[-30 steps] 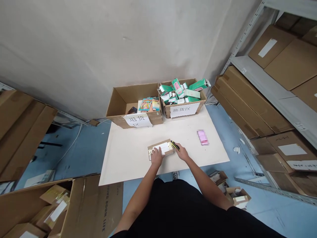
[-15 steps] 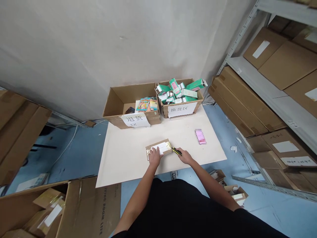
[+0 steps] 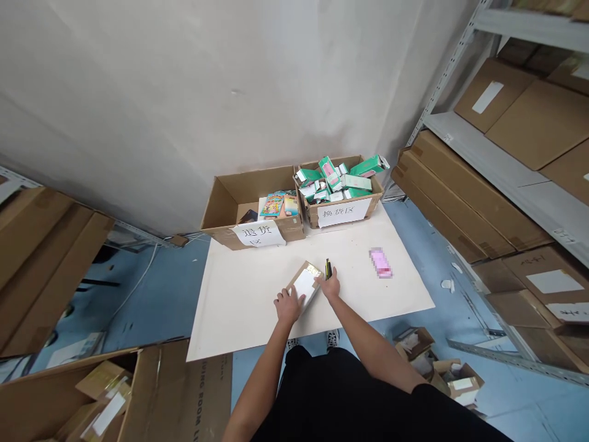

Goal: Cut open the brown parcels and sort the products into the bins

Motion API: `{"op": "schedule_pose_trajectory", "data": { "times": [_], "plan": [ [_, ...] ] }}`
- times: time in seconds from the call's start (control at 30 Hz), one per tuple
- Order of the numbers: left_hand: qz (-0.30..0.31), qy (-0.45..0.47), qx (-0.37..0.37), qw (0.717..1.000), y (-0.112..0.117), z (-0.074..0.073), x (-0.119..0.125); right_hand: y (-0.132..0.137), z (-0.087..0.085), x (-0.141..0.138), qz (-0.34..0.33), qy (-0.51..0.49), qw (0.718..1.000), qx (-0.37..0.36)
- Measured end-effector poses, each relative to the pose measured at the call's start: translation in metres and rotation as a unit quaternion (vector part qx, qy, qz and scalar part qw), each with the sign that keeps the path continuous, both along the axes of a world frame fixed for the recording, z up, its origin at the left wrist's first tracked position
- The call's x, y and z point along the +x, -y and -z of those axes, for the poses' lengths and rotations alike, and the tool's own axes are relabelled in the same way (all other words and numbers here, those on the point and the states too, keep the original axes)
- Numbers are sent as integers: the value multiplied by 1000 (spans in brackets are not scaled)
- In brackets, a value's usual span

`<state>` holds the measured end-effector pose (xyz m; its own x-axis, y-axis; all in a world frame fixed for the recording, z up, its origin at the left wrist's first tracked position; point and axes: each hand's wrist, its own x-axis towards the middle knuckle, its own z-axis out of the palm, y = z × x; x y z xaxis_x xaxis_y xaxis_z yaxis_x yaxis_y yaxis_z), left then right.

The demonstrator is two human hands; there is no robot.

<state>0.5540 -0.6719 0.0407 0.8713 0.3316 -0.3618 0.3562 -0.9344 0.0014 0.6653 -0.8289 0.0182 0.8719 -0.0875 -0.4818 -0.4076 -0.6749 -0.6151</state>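
A small cardboard box [image 3: 305, 282] with a white label and shiny clear tape at its far end lies slantwise on the white table [image 3: 239, 307]. My left hand [image 3: 288, 306] grips its near left side, fingers over the edge and label. In my right hand [image 3: 331, 286] is a black and yellow box cutter [image 3: 328, 268], pointing away from me. The thumb side of that hand touches or nearly touches the box's right edge. Whether the cutter's blade is out cannot be made out.
Behind stand an open carton [image 3: 221, 215] with colourful booklets and another carton [image 3: 313, 216] heaped with green and white packets. A pixelated pink item [image 3: 381, 263] lies to the right. Shelves [image 3: 506, 150] of cartons flank the right; a large carton [image 3: 133, 393] holds parcels lower left.
The box has turned from nearly crosswise to slanting away from me. The cutter has swung from pointing left at the box's end to pointing away. The view has shifted slightly.
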Motion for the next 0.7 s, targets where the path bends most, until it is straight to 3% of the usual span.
{"op": "schedule_pose_trajectory", "data": {
  "times": [0.13, 0.27, 0.3, 0.37, 0.47, 0.53, 0.6, 0.7],
  "plan": [
    [46, -20, -52, 997, 18, 6, -18, -14, -5, 37, -3, -2, 1000, -1],
    [49, -39, -98, 993, -1, 11, -28, -22, -6, 30, 1, -11, 999, 37],
    [43, -40, -105, 993, -13, 11, -29, -23, -5, 22, 3, -11, 998, 67],
    [16, -52, -109, 993, -45, 10, -33, -27, -1, 5, 23, -14, 981, 194],
    [-38, -52, -106, 992, -93, 7, -36, -36, 7, -20, 99, -18, 918, 383],
    [-29, -15, -118, 992, -115, 7, -36, -46, 14, -35, 143, -16, 914, 380],
    [35, 5, -148, 988, -125, 10, -33, -59, 21, -48, 160, -21, 929, 334],
    [131, -34, -187, 973, -131, 20, -34, -83, 27, -66, 155, -28, 940, 303]
  ]
}}
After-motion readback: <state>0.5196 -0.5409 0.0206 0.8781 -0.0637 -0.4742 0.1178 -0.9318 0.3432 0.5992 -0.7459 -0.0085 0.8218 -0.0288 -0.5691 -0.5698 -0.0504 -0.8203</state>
